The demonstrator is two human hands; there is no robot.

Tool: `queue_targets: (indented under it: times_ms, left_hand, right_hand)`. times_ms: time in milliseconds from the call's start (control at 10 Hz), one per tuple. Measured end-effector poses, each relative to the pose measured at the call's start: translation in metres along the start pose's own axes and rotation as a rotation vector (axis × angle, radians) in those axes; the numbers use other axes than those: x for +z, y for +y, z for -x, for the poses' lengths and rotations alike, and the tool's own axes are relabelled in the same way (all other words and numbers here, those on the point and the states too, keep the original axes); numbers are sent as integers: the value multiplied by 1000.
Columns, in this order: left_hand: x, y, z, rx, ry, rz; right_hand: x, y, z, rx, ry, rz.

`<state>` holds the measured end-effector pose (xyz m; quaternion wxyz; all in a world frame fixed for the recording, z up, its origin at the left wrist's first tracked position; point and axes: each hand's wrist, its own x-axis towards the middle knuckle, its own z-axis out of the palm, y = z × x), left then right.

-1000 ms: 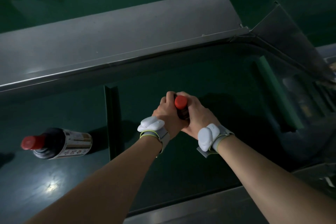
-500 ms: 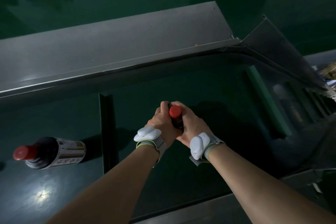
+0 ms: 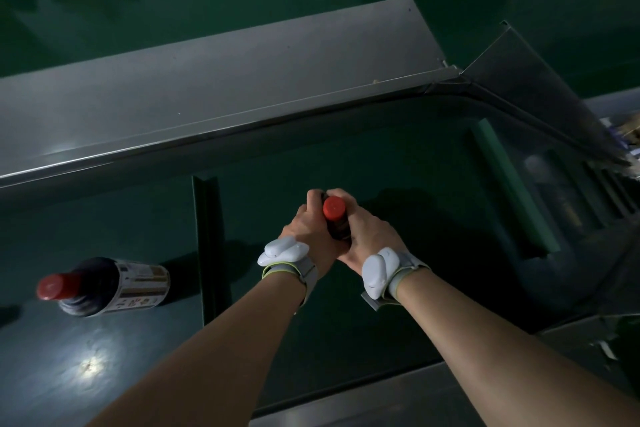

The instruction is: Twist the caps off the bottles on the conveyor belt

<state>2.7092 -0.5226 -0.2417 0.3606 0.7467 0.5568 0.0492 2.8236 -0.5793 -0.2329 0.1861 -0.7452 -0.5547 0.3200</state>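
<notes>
A dark bottle (image 3: pixel 337 230) with a red cap (image 3: pixel 334 208) stands upright on the green conveyor belt (image 3: pixel 398 218), clasped between both hands. My left hand (image 3: pixel 306 229) wraps its left side and my right hand (image 3: pixel 367 236) wraps its right side; fingers meet behind the neck. The cap sticks out above the fingers and is on the bottle. Most of the bottle's body is hidden by the hands. A second dark bottle (image 3: pixel 104 284) with a red cap (image 3: pixel 53 286) and a pale label stands at the left, untouched.
A raised green cleat (image 3: pixel 207 246) crosses the belt between the two bottles, another cleat (image 3: pixel 512 184) lies to the right. A grey metal side rail (image 3: pixel 207 97) runs along the far edge and a metal guard (image 3: pixel 540 87) slopes at the right. A near rail (image 3: pixel 398 402) borders the front.
Both hands stay clasped on the bottle with little shift in grip. More of the bottle's dark neck shows below the cap. The second bottle has drifted slightly left in view.
</notes>
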Motion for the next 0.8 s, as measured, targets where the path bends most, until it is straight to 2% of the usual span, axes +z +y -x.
queue_targets:
  times_ms: [200,300,400,500,800]
  left_hand:
    - [-16,12,8,-62,-84,-128]
    - [-28,20,9,-114,-203,-224]
    - [-45,29,15,-114,-262,-221]
    - [-62,36,24,-82,-218,-227]
    - [-99,42,63,-10,-221,-323]
  right_hand:
    - [-1,-4,4,32,-21,113]
    - [-2,-6,1,111,-67,194]
    - [-12,-14,1,141,-111,318]
    - [-31,-24,7,147,-137,436]
    - [-61,-64,41,185,-72,451]
